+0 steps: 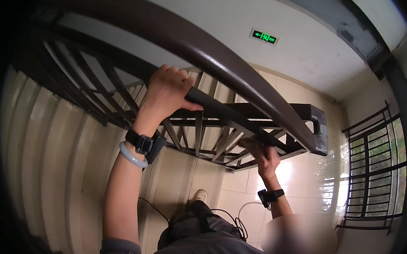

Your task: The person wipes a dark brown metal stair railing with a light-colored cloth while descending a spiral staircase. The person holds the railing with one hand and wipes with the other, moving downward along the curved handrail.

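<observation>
My left hand point(169, 90) is curled over the dark metal rail point(218, 105) that runs below the brown handrail point(207, 57) of a staircase. Its fingers lie over the far side, and the thumb points right along the near side. Further down the railing, my right hand point(268, 160) is up against the underside of the same rail, near the handrail's lower end. Its fingertips are blurred and partly in shadow, so I cannot tell whether it holds something there. Slanting metal balusters point(198, 133) stand below the rail between my hands.
Tiled steps point(172, 174) climb to the left, and a tiled landing point(238, 185) lies at the right. A barred window point(377, 169) is beyond it. A lit green exit sign point(264, 36) is on the white wall. Black cable point(241, 227) hangs by my leg.
</observation>
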Available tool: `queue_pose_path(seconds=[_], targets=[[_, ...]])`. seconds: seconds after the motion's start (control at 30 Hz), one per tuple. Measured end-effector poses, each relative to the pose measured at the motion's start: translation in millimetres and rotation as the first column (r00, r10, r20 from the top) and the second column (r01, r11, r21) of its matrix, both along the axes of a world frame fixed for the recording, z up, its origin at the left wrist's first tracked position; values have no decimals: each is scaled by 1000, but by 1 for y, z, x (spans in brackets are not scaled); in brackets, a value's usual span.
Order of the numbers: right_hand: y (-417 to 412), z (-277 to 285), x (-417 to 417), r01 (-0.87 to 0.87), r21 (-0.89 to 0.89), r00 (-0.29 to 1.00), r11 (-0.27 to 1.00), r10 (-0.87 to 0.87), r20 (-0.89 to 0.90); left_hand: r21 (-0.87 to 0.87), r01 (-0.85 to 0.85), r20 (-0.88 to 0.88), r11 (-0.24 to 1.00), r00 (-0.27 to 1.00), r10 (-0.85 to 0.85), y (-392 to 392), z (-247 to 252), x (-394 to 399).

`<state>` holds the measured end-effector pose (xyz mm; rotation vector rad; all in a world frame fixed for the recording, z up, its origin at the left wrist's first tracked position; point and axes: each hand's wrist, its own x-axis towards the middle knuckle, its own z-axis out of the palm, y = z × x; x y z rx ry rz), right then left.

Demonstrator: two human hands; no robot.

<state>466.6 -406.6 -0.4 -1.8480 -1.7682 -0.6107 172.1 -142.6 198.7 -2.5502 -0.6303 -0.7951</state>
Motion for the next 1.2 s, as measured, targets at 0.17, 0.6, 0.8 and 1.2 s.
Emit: queue_pose_path(seconds=[0.17,0.6,0.8,1.2], targets=[[-7,-57,10,15,-88,999,996,-18,-31,-28,-11,-11,1000,1000,11,-7,10,11],[-77,23,-80,-68,-6,-281,998,-25,-959,-464,402,228,789,915,-332,-149,-99,16],[-99,89,-148,-392,32,-309,919,-98,-946,-686,692,688,225,718,-111,-275,-174,22],[29,173,51,178,-104,919,978,-203,-337,-197,883,397,-426,469,789,-260,-235,-26]])
